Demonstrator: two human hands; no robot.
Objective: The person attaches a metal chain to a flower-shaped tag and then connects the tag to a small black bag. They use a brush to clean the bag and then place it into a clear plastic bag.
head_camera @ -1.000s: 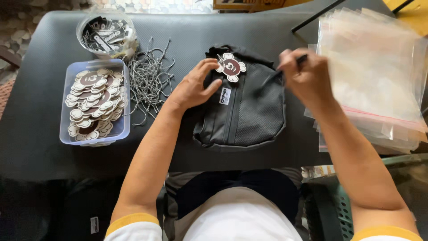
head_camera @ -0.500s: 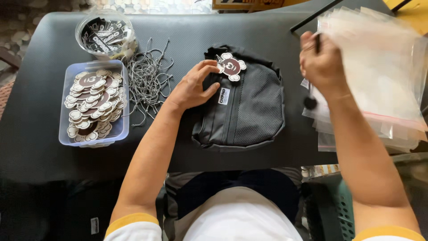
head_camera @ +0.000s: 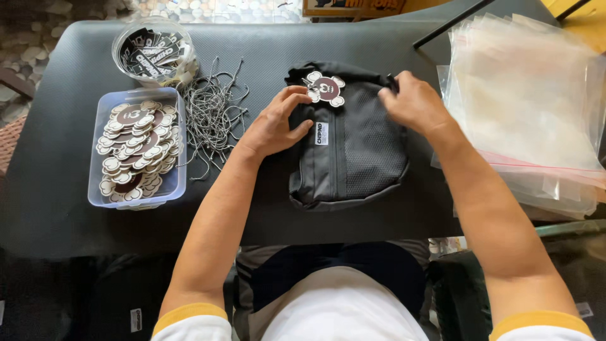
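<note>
A dark grey pouch (head_camera: 347, 145) with a mesh panel and a zip lies flat in the middle of the black worktop (head_camera: 63, 208), just in front of the person. At its far edge lies a round brown and white paper tag (head_camera: 326, 88), which touches the pouch. The left hand (head_camera: 276, 123) rests on the left part of the pouch, its fingers bent and their tips touching the fabric just beside the tag; this grip is loose and closes on nothing. The right hand (head_camera: 413, 104) is at the far right corner of the pouch, with the fingers curled down onto the edge, but I cannot tell if they pinch the fabric. To the left of the pouch lies a heap of thin cords (head_camera: 211, 117). Further left stands a clear plastic tray (head_camera: 101, 196) full of the same tags, and behind it a round clear tub (head_camera: 120, 57) with dark labels. At the right side lies a stack of clear plastic bags (head_camera: 530, 113).
</note>
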